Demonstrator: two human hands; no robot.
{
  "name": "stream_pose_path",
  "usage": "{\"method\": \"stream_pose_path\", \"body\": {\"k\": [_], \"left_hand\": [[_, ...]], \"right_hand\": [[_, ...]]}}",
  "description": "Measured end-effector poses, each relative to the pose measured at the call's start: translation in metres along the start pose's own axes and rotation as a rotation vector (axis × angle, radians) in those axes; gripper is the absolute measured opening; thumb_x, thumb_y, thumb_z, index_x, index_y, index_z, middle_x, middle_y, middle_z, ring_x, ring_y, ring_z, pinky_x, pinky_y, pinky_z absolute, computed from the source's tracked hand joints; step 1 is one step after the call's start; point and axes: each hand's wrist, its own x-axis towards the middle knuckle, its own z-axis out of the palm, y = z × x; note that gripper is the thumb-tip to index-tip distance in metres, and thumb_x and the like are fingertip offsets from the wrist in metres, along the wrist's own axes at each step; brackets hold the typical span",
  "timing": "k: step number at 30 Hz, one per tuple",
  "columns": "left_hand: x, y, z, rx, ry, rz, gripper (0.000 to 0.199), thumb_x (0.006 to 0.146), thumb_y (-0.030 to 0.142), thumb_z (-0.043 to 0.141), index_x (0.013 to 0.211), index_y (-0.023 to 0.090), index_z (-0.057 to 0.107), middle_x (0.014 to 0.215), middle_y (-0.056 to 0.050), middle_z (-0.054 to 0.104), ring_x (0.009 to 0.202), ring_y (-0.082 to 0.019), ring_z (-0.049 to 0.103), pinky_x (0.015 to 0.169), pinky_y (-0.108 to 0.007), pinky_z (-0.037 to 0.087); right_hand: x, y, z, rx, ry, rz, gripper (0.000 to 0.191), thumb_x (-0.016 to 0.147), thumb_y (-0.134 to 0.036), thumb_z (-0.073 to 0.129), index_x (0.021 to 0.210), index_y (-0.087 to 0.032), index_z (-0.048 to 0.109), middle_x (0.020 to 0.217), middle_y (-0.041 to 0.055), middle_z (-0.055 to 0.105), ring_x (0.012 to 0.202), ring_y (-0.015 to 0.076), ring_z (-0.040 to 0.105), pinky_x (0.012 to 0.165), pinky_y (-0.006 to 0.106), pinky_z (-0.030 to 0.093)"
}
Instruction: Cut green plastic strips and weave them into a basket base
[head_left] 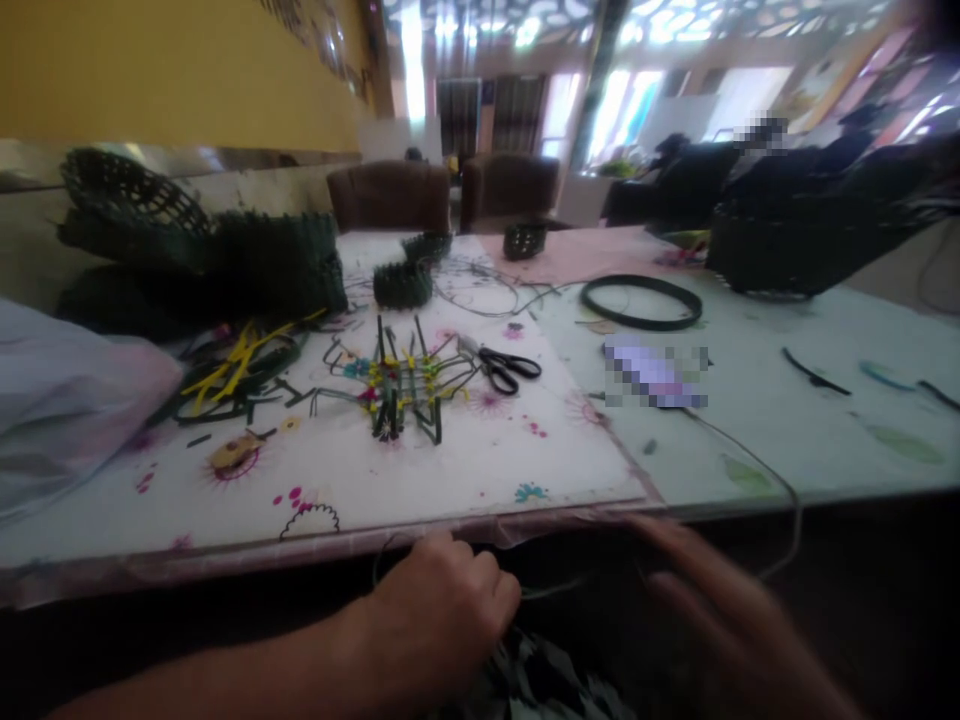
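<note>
My left hand point(446, 610) is closed in a fist at the table's front edge, above my lap. A thin, pale green strip point(553, 590) sticks out from its right side, and a fine dark loop shows behind the wrist side. My right hand point(720, 590), blurred, is apart from it on the right, thumb and fingers stretched out and separated; nothing plain shows in it. Beyond on the table lies a flat woven piece point(405, 380) of dark green and yellow strips, its ends bent up. Black-handled scissors point(510, 368) lie against its right side.
Cut green and yellow strips point(244, 365) and a plastic bag point(67, 400) are on the left. Dark woven baskets point(277, 260) stand behind. A coiled dark strip point(641, 302), a blurred-out lilac object with a cord point(750, 450) and a large dark basket point(795, 245) are right.
</note>
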Motion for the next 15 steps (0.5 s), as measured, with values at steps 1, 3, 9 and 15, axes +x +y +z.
{"method": "stream_pose_path", "body": {"k": [1,3,9,15], "left_hand": [[0.005,0.001,0.002,0.001,0.033,0.012,0.011,0.082,0.015,0.059,0.079,0.02,0.05,0.07,-0.002,0.059,0.054,-0.02,0.053,0.047,-0.033,0.035],[0.011,0.0,0.003,0.005,0.093,0.012,0.009,0.085,0.019,0.06,0.082,0.019,0.051,0.071,-0.003,0.06,0.057,-0.02,0.053,0.048,-0.034,0.035],[-0.005,-0.016,-0.004,-0.036,0.207,-0.051,0.014,0.086,0.012,0.054,0.08,0.021,0.046,0.071,0.0,0.057,0.058,-0.019,0.051,0.053,-0.034,0.031],[-0.032,-0.046,-0.007,-0.038,0.271,-0.11,0.014,0.094,0.017,0.048,0.081,0.021,0.047,0.071,0.0,0.057,0.063,-0.019,0.049,0.059,-0.033,0.03]], "right_hand": [[0.011,-0.016,0.014,0.029,-0.103,-0.103,0.048,0.093,-0.039,0.061,0.14,-0.033,0.052,0.139,0.0086,0.059,0.132,0.033,0.05,0.101,0.048,0.05],[0.032,-0.05,0.042,0.132,-0.285,-0.303,0.064,0.088,-0.044,0.066,0.145,-0.02,0.048,0.138,0.0151,0.059,0.13,0.0355,0.052,0.106,0.051,0.045],[0.071,-0.106,0.07,0.369,-0.375,-0.254,0.033,0.102,-0.031,0.038,0.088,-0.016,0.064,0.083,0.0061,0.072,0.07,0.0148,0.065,0.064,0.023,0.048],[0.084,-0.088,0.044,0.161,-0.413,-0.341,0.032,0.101,-0.032,0.039,0.088,-0.018,0.065,0.075,0.0048,0.067,0.068,0.0153,0.06,0.066,0.024,0.044]]}}
